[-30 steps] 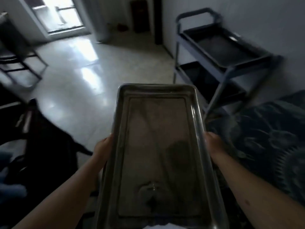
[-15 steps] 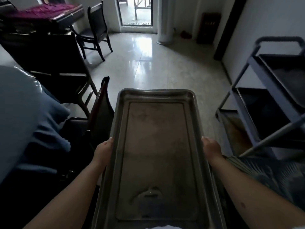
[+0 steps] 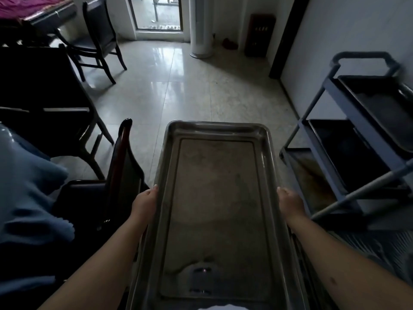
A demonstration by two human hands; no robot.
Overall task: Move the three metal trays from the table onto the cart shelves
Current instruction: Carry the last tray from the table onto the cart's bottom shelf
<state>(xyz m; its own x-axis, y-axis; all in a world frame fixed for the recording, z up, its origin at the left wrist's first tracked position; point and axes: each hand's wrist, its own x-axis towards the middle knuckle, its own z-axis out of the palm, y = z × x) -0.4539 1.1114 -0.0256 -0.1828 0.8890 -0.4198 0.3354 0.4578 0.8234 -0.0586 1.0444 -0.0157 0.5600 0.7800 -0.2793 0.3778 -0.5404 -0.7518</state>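
Observation:
A long, empty metal tray (image 3: 214,198) is held level in front of me, its short end pointing away. My left hand (image 3: 144,203) grips its left rim and my right hand (image 3: 290,203) grips its right rim, about halfway along. The grey cart (image 3: 348,153) stands at the right against the wall. Its top shelf (image 3: 384,108) and middle shelf (image 3: 348,153) each hold a dark tray-like surface. The bottom shelf (image 3: 310,175) looks brownish. The tray in my hands is left of the cart and apart from it.
A dark wooden chair (image 3: 123,166) stands close at my left, beside a table with a blue cloth (image 3: 24,186). More dark chairs (image 3: 98,39) stand at the back left. A white column (image 3: 201,27) rises by the doorway. Tiled floor (image 3: 201,90) lies ahead.
The view has swung left: the cart went from ahead to the right edge, and the chairs and blue cloth came into view. Both hands kept their grip on the tray.

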